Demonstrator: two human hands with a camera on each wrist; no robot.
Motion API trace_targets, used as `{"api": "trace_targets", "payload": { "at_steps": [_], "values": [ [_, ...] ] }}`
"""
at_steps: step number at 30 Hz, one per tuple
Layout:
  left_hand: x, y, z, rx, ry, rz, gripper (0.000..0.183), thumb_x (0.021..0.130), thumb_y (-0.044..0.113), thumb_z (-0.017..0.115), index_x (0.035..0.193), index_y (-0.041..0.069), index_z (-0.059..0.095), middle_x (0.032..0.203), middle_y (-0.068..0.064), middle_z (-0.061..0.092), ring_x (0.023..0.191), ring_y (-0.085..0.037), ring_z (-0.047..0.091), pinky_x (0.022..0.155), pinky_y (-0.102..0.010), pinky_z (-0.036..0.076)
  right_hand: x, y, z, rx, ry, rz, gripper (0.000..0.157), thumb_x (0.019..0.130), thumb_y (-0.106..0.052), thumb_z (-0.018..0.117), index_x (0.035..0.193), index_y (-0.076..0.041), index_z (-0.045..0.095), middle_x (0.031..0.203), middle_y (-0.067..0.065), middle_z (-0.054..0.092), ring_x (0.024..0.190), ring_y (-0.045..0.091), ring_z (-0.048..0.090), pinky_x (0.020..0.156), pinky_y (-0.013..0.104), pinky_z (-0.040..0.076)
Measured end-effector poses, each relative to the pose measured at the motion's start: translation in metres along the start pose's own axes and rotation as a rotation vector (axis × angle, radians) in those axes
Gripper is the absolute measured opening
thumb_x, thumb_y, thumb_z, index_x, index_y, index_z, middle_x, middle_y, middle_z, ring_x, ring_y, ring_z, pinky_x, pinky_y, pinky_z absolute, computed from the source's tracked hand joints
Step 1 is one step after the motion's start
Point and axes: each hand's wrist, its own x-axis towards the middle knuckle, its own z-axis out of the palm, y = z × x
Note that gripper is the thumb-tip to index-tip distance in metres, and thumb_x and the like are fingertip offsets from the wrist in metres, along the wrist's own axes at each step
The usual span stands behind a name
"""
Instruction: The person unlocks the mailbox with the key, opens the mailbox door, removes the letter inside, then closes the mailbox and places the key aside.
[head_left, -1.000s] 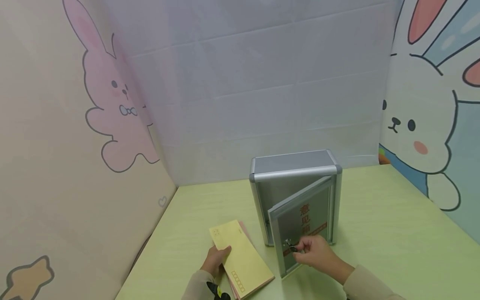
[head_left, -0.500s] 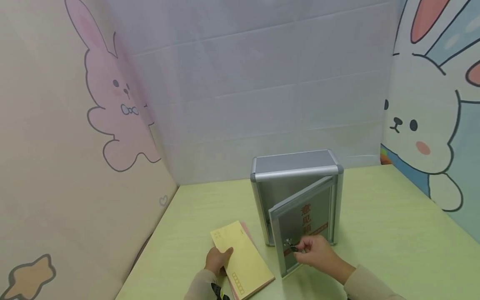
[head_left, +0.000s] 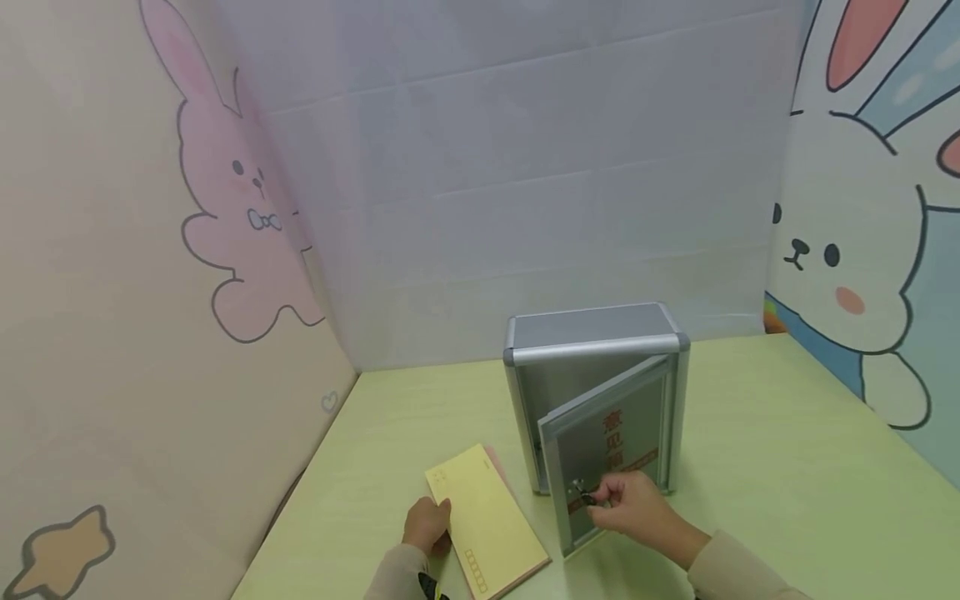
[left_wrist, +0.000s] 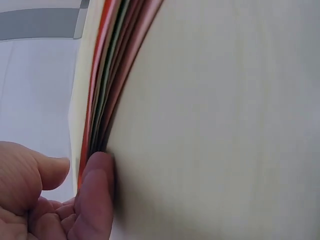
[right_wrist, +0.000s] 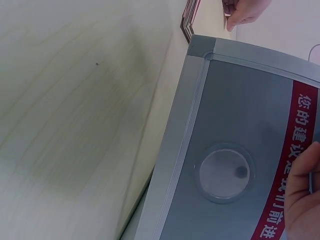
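A stack of envelopes (head_left: 487, 521), a yellow one uppermost, lies left of a metal box. My left hand (head_left: 427, 525) is at the stack's left edge; in the left wrist view its curled finger touches the layered edges (left_wrist: 102, 100), and the thumb tip is right by the top envelope. The box (head_left: 596, 325) has a grey top and silver frame, and its door (head_left: 615, 442) with red lettering stands ajar. My right hand (head_left: 633, 504) pinches a small black-headed key (head_left: 587, 497) at the door's lock. In the right wrist view, the right hand (right_wrist: 302, 195) is partly cut off and the key is hidden.
The pale yellow-green table (head_left: 765, 467) spreads around the box. A whitish sheet wall (head_left: 525, 167) rises behind, and side walls carry cartoon rabbits (head_left: 240, 208). The open door swings out toward the front, close to the envelopes.
My left thumb has drawn back from the envelopes' top face to their left edge. My right hand stays at the lock, and the door stands the same. The view shifts slightly.
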Motion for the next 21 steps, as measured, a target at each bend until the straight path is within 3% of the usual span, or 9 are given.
{"api": "trace_targets", "payload": {
  "at_steps": [5, 12, 16, 21],
  "values": [
    [0.001, -0.002, -0.009, 0.049, -0.025, 0.034, 0.030, 0.098, 0.020, 0.051, 0.074, 0.002, 0.051, 0.055, -0.004, 0.054, 0.043, -0.010, 0.050, 0.043, -0.019, 0.037, 0.001, 0.001, 0.000, -0.012, -0.003, -0.002, 0.008, 0.071, -0.002, 0.065, 0.065, -0.001, 0.060, 0.050, -0.018, 0.036, 0.045, -0.005, 0.029, 0.043, 0.018, 0.029],
    [-0.002, 0.001, -0.035, 0.055, -0.054, 0.190, 0.033, 0.095, 0.019, 0.055, 0.066, 0.005, 0.048, 0.047, -0.002, 0.050, 0.035, -0.008, 0.044, 0.038, -0.020, 0.040, 0.002, 0.001, 0.001, -0.005, 0.000, -0.026, 0.007, 0.070, -0.001, 0.065, 0.065, 0.000, 0.061, 0.050, -0.019, 0.035, 0.045, -0.006, 0.027, 0.043, 0.017, 0.026],
    [-0.006, 0.015, -0.042, 0.044, -0.009, 0.256, 0.034, 0.096, 0.018, 0.054, 0.064, 0.007, 0.046, 0.049, -0.002, 0.049, 0.035, -0.007, 0.040, 0.037, -0.021, 0.038, 0.003, 0.002, 0.001, -0.003, -0.013, -0.030, 0.005, 0.071, -0.001, 0.065, 0.067, 0.000, 0.062, 0.050, -0.019, 0.034, 0.044, -0.008, 0.026, 0.043, 0.018, 0.027],
    [-0.014, 0.034, -0.037, 0.190, 0.098, 0.336, 0.033, 0.095, 0.024, 0.057, 0.066, 0.010, 0.048, 0.054, 0.002, 0.043, 0.042, -0.009, 0.036, 0.041, -0.023, 0.029, 0.006, 0.003, 0.000, -0.019, -0.027, -0.034, 0.006, 0.071, -0.002, 0.066, 0.066, -0.001, 0.062, 0.050, -0.019, 0.034, 0.043, -0.009, 0.026, 0.043, 0.016, 0.025]
  ]
}}
